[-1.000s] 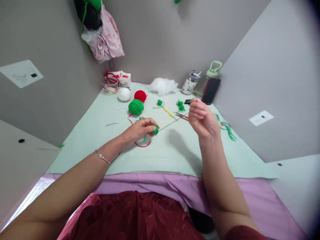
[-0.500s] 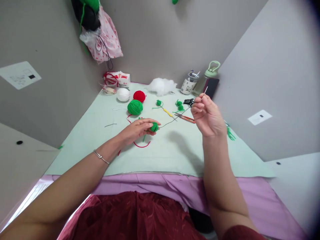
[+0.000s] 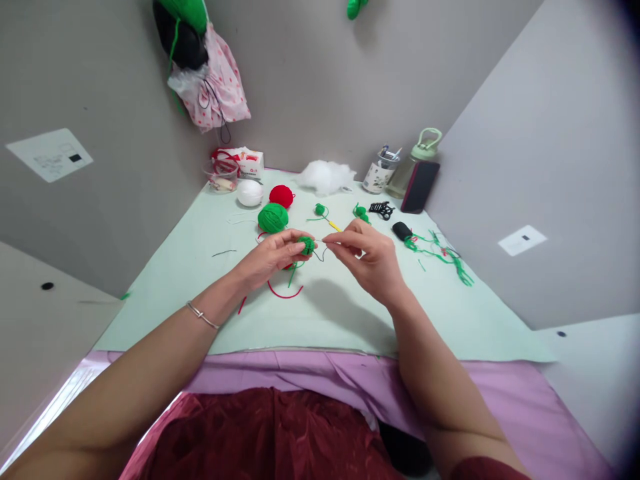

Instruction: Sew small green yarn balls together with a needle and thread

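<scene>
My left hand (image 3: pixel 273 257) pinches a small green crocheted piece (image 3: pixel 307 245) just above the pale green mat (image 3: pixel 325 313). My right hand (image 3: pixel 367 260) is close to its right, fingers pinched on a thin needle with dark thread (image 3: pixel 323 252) that loops back to the piece. A loose red yarn strand (image 3: pixel 283 293) lies on the mat below my left hand.
Behind my hands lie a green yarn ball (image 3: pixel 273 217), a red one (image 3: pixel 281 195), a white one (image 3: pixel 249 192), white stuffing (image 3: pixel 325 175), small green pieces (image 3: pixel 360 213) and green scraps (image 3: pixel 440 252). A cup (image 3: pixel 379 175), a bottle (image 3: pixel 417 160) and a phone (image 3: pixel 419 187) stand at the back right.
My right hand has come down and to the left from its raised, pulled-out position, right up to the green piece. The thread has gone slack. My left hand kept hold of the piece.
</scene>
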A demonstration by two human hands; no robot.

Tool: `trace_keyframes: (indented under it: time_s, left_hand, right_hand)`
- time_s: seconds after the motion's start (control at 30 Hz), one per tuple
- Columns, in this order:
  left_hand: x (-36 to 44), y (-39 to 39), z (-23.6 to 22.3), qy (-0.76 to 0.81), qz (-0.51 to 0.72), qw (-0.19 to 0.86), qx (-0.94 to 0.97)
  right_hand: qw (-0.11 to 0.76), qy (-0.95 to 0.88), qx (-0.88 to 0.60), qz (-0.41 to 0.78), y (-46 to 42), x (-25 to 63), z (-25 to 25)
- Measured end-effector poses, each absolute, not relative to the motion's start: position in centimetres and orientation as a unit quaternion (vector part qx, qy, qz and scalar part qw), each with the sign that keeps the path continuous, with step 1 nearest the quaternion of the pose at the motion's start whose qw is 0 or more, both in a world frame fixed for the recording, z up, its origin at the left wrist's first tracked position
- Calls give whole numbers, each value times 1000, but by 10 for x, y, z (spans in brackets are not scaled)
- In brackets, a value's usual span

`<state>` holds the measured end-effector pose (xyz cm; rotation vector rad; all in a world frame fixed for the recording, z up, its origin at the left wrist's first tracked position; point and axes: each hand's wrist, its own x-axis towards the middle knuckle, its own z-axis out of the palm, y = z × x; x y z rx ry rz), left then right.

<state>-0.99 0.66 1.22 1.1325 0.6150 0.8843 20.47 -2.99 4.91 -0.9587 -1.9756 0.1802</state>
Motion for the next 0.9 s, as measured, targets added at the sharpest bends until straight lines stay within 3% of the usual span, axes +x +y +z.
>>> trace_keyframes:
  time_s: [0.2,0.9]
  left_hand:
    - [-11,7,11,280,401,708,509]
    - [-11,9,8,287,432,649,556]
  right_hand:
    - [406,-836,-369,-2,-27,204,42]
    - [388,-835,-388,45,-29,202,44]
